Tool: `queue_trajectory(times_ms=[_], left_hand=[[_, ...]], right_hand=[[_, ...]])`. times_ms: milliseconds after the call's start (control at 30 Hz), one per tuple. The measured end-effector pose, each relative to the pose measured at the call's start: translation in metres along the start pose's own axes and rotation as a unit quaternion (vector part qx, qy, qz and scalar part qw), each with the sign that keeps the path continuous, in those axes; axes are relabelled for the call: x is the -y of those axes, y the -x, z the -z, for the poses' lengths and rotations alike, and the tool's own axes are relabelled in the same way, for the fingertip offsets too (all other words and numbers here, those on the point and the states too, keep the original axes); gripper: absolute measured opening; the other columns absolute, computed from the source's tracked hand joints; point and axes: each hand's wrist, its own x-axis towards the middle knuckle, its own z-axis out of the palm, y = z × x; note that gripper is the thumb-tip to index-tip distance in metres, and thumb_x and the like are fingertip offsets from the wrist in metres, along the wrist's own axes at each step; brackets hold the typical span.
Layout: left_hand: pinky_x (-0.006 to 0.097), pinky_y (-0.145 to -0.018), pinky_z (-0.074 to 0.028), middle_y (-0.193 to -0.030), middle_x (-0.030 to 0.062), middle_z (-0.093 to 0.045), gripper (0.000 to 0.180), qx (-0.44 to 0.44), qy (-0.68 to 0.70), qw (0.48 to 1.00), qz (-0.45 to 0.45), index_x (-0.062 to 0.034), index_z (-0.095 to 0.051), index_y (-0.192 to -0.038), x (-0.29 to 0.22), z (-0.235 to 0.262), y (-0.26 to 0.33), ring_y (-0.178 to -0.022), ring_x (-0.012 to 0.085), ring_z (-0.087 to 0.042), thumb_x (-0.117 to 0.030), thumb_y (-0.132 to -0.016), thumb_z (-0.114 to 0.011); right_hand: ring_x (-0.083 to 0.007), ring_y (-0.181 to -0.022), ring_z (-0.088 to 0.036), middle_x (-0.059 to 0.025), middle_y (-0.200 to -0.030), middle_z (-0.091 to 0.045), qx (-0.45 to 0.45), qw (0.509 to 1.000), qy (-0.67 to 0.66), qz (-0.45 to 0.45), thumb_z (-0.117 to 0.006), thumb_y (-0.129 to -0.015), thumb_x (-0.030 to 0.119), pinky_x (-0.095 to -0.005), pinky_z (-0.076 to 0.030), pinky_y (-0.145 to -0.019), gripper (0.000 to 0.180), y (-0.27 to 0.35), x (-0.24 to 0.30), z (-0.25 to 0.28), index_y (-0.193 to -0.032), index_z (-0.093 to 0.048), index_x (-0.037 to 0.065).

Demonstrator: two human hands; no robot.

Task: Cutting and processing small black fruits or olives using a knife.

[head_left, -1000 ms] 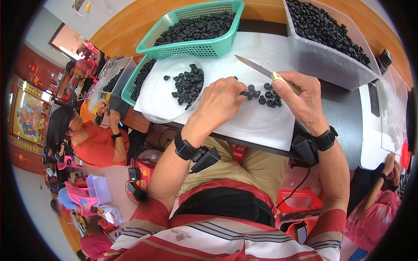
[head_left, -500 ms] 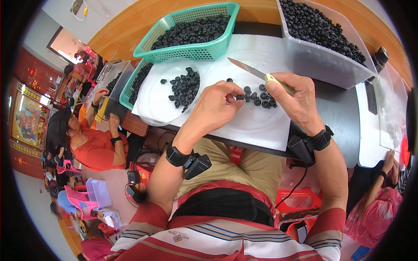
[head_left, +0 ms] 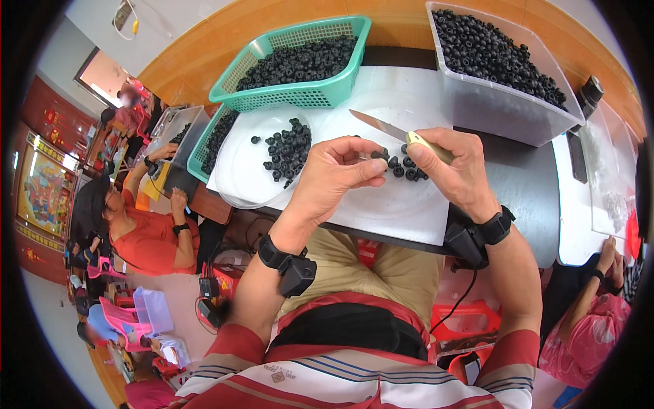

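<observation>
My left hand pinches one small black ring-like part between thumb and fingertips above the white sheet. In my right hand is a small knife, gripped by its pale yellow handle, the blade pointing to the far left. The blade is apart from the held part. Below and beyond the fingers, several loose black parts lie in a shallow clear round tray, partly hidden by my hands. Another clear round tray to the left bears a heap of black parts.
A green basket full of black parts stands at the back, with another green basket beside it. A full clear bin sits at the back right. A person in orange works at left; another person's hands show at right.
My left fingers have lifted a black part off the pile and turned palm-up a little. My right hand with the knife has shifted slightly left and nearer. The whole view has tilted slightly.
</observation>
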Motion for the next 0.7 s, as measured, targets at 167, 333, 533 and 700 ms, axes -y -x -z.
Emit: queue_trajectory(times_ms=[167, 333, 533, 700], left_hand=[[0.032, -0.08, -0.064, -0.097, 0.0111, -0.07, 0.023, 0.018, 0.137, 0.99, 0.021, 0.0017, -0.065, -0.113, 0.003, 0.002, 0.0, -0.089, 0.0193, -0.072, -0.001, -0.09, -0.07], [0.031, -0.086, -0.062, -0.102, 0.0117, -0.07, 0.022, 0.03, 0.236, 0.971, 0.029, -0.0003, -0.062, -0.115, 0.005, 0.002, -0.003, -0.094, 0.0194, -0.072, -0.003, -0.094, -0.066], [0.029, -0.089, -0.061, -0.111, 0.0084, -0.065, 0.024, 0.041, 0.315, 0.948, 0.029, -0.0013, -0.058, -0.119, 0.011, -0.003, -0.004, -0.102, 0.0183, -0.067, -0.006, -0.096, -0.063], [0.03, -0.09, -0.061, -0.113, 0.0079, -0.064, 0.027, 0.047, 0.381, 0.923, 0.027, -0.0015, -0.056, -0.123, 0.013, -0.008, -0.003, -0.106, 0.0189, -0.066, -0.006, -0.097, -0.062]], right_hand=[[-0.0101, -0.063, -0.06, -0.0095, -0.073, -0.07, 0.007, 1.0, -0.016, -0.006, -0.076, -0.089, 0.025, -0.0269, -0.046, -0.056, 0.028, 0.0, 0.004, -0.001, -0.099, -0.075, -0.002], [-0.0114, -0.063, -0.061, -0.0099, -0.074, -0.07, 0.016, 1.0, -0.01, -0.001, -0.076, -0.089, 0.025, -0.027, -0.047, -0.057, 0.028, 0.0, 0.006, -0.001, -0.098, -0.075, -0.001], [-0.0138, -0.063, -0.064, -0.012, -0.077, -0.072, 0.029, 0.999, -0.013, -0.009, -0.076, -0.088, 0.026, -0.0277, -0.049, -0.058, 0.028, 0.002, 0.007, -0.002, -0.098, -0.075, 0.0], [-0.0174, -0.063, -0.065, -0.014, -0.079, -0.072, 0.03, 1.0, 0.001, 0.007, -0.077, -0.087, 0.026, -0.029, -0.05, -0.058, 0.028, 0.002, 0.007, -0.002, -0.098, -0.075, 0.001]])
